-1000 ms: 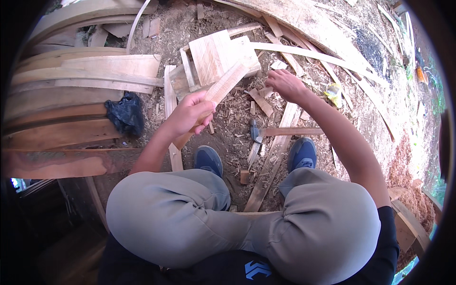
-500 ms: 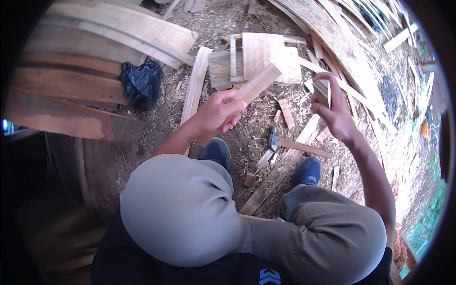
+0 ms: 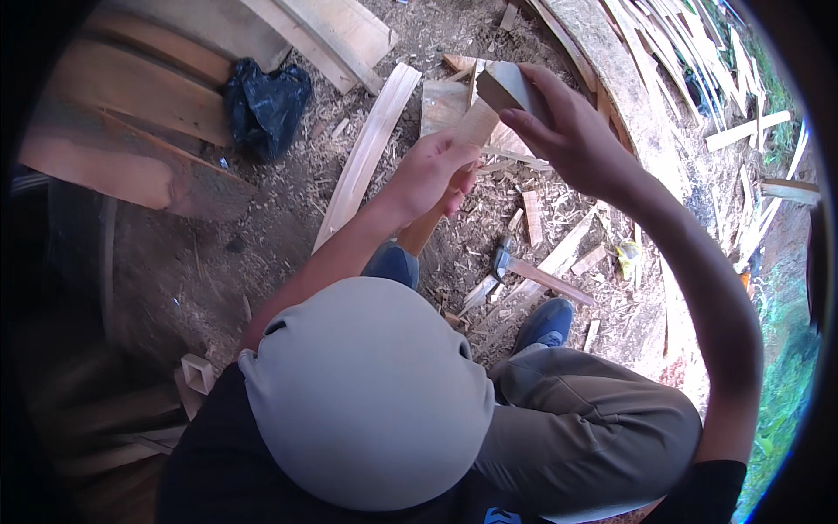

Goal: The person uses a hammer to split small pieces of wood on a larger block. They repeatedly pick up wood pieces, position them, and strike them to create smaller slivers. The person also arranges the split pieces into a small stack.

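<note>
In the head view, near twelve o'clock, noted left hand (image 3: 434,171) closed around a flat wooden strip (image 3: 477,126), tilted with its upper end toward one o'clock. Between one and two o'clock, noted right hand (image 3: 572,131) gripping a grey-faced block (image 3: 513,90) between thumb and fingers, at the strip's upper end; cannot tell whether touching it. At three o'clock, found hammer (image 3: 548,279) lying among wood shavings. At eleven o'clock, recorded long pale plank (image 3: 371,148); between ten and eleven, crumpled black plastic bag (image 3: 266,109). At four, recorded blue shoe (image 3: 543,324).
</note>
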A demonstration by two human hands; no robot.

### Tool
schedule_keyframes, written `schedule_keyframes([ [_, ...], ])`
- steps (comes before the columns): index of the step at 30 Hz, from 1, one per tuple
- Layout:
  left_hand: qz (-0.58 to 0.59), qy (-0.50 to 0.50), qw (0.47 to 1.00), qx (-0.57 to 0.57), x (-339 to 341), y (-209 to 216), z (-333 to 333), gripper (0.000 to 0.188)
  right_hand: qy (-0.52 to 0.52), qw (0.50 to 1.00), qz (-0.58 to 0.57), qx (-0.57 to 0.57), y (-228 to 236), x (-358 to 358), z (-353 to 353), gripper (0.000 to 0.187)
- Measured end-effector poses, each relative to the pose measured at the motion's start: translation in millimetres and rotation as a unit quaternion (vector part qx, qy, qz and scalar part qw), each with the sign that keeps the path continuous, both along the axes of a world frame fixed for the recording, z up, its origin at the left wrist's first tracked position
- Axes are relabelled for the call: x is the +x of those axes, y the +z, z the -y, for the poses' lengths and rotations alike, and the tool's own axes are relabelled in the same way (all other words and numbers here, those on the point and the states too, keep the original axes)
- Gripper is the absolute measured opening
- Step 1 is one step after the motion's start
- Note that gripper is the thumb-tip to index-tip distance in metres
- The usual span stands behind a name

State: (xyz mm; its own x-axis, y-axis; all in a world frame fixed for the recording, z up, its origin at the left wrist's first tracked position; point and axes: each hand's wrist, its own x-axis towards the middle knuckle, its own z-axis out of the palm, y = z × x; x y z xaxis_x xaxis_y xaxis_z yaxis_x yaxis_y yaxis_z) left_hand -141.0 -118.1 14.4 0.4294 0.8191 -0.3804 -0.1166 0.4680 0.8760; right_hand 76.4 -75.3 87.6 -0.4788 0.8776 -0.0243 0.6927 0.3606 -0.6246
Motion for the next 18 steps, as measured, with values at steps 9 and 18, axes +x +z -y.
schedule_keyframes([
  [9, 0.003, -0.035, 0.999, -0.008, 14.5, -5.9, 10.7, 0.023, 0.07, 0.997, -0.023, -0.04, -17.1, 3.2, 21.6, 0.059],
  [18, 0.023, -0.034, 0.999, -0.014, 22.7, -4.5, 10.2, 0.023, 0.065, 0.998, -0.016, 0.01, -24.4, 7.9, 30.4, 0.054],
])
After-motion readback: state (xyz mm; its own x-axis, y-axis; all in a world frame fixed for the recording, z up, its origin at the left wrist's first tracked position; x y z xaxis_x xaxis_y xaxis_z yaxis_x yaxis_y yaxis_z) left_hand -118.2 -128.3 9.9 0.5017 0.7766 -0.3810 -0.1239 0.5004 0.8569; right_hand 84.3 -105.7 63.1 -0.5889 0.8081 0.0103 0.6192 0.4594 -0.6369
